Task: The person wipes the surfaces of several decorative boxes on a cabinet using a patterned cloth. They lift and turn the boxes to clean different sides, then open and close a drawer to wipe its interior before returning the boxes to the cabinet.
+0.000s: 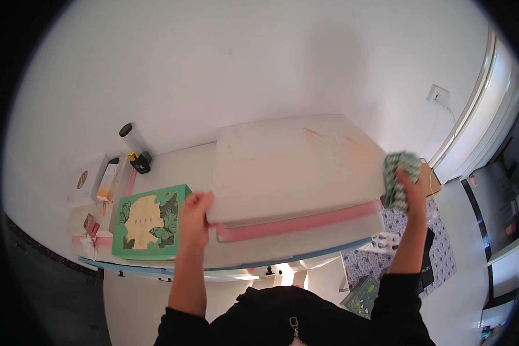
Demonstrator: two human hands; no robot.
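Note:
A large white panel (285, 168) with orange-brown smears at its right is over the white cabinet top (177, 160). My left hand (197, 216) pinches its near left corner. In my right hand (411, 186) is a bunched green-and-white checked cloth (401, 166), blurred, by the panel's right edge. A pink strip (298, 222) shows below the panel's front edge; what lies under the panel is hidden. Just left of my left hand sits a green box with butterfly pictures (149, 222).
Farther left are a white box (84, 184), a black bottle with a yellow top (139, 163) and a clear cylinder with a black lid (132, 136). A cardboard box (430, 179) and a dark green box (363, 296) stand low at right, near a floral mat (443, 259). A wall socket (439, 95) holds a plug.

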